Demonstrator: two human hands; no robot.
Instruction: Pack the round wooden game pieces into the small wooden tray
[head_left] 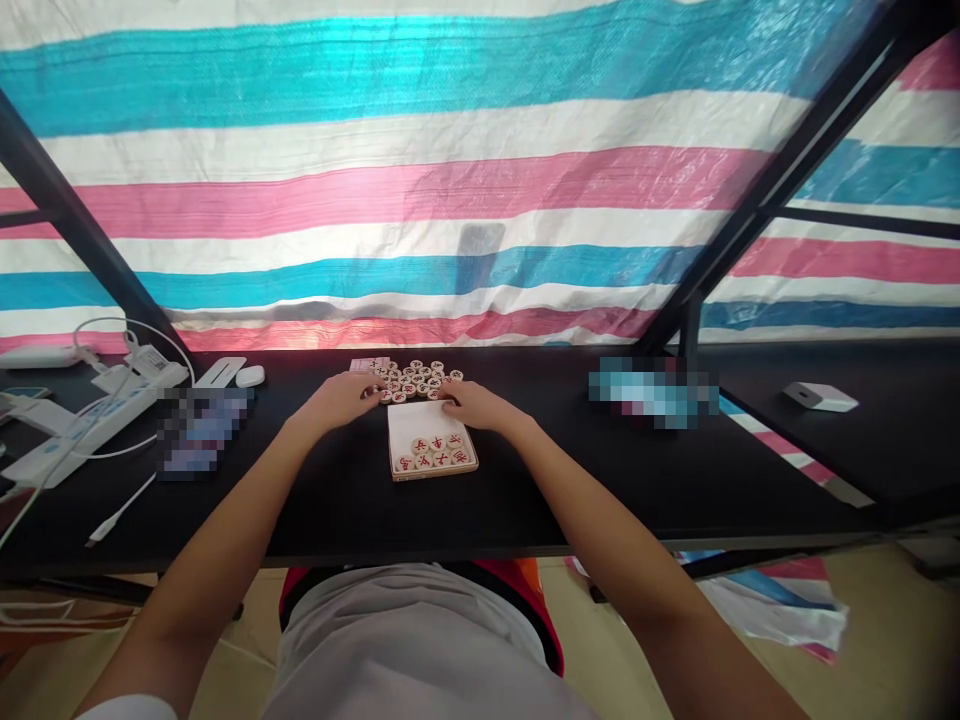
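Xiangqi pieces (412, 380), round and pale with painted characters, lie in a loose cluster on the black table. At the cluster's left edge is my left hand (345, 400), fingers curved and parted, close to the nearest pieces. My right hand (481, 406) is at the right edge, above the box's far right corner, with thumb and fingers apart. Whether either hand touches a piece is too small to tell. Between my forearms sits a shallow white box (405, 425), holding several red-marked pieces in its near half. A pinkish printed card or lid (367, 364) lies behind my left hand.
On the left are a white power strip (90, 425) with cables, a blurred phone-like object (204, 430) and a white earbud case (250, 376). A blurred item (651, 392) and a white charger block (821, 397) lie right. Striped sheeting (450, 190) hangs behind, with black table frame bars (780, 170).
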